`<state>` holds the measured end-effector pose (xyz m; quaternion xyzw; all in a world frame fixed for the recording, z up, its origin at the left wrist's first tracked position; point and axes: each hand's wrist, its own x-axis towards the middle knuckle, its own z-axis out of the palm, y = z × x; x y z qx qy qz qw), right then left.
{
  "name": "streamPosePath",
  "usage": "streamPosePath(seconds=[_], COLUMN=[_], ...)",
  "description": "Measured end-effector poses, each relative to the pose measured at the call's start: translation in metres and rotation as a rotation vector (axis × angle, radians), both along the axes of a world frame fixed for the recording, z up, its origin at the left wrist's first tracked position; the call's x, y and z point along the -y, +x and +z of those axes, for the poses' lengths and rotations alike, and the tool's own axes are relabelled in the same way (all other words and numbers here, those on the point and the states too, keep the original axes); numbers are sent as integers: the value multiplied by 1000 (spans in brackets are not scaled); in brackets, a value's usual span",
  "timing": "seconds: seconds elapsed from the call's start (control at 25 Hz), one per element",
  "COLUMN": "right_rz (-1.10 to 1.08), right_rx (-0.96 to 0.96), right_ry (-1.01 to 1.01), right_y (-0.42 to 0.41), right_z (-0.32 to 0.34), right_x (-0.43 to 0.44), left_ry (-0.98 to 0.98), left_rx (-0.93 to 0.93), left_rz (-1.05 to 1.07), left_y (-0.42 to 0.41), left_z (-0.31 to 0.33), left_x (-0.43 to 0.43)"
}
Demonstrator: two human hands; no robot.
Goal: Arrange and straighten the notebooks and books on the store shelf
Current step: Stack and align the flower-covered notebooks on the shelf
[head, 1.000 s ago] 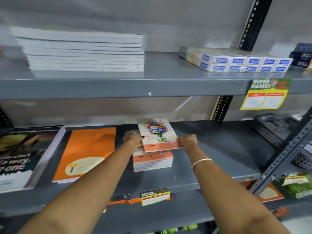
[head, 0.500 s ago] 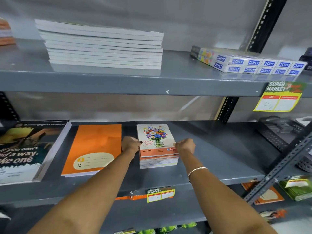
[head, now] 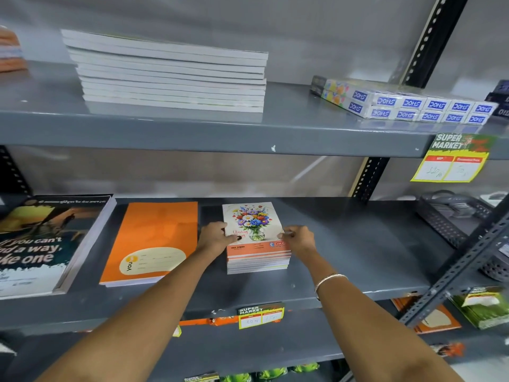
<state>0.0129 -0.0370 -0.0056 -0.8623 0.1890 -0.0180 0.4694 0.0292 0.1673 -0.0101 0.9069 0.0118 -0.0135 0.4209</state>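
A small stack of flower-cover notebooks (head: pixel 254 238) sits squared up in the middle of the grey middle shelf (head: pixel 358 257). My left hand (head: pixel 216 237) presses against the stack's left edge with the thumb on the top cover. My right hand (head: pixel 298 239) holds the right edge, fingertips on the cover. To the left lie an orange notebook stack (head: pixel 154 238) and a dark-cover book stack (head: pixel 46 244). On the upper shelf (head: pixel 303 128) rests a tall pile of white-edged books (head: pixel 170 75).
Blue-labelled pencil boxes (head: pixel 413 106) lie on the upper shelf at right. Yellow price tags (head: pixel 451 161) hang from the shelf lips. A dark mesh basket (head: pixel 451 216) and black slotted uprights (head: pixel 366 177) stand at the right. More notebooks lie on the lower shelf (head: pixel 429 318).
The top flower notebook, tilted and lifted a second ago, now lies flat and aligned on its stack. Both hands have slid to the stack's sides. The view has shifted slightly left.
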Motion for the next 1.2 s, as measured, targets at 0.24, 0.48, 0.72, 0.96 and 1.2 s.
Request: streamPosePath(seconds=[0.24,0.48,0.72,0.96,1.2], right_rz=[359,373,324,326,350], right_rx=[-138,-209,-166,-172,-173], right_ry=[32,-82,-117,-99,-240], right_y=[-13,-17,-21,-23,-26], right_z=[1,7,6,7,10], right_x=[14,11,10,10,14], left_ry=[126,201,179,146,97], left_rx=[-169,-134,-101,-98,-96], left_rz=[-264,-300,-293,-274,-248], left_y=[-13,-17,-17,-21,-23], left_z=[-10,-9,-10,-10,-10], left_x=[-15,-15,-17,-16,-12])
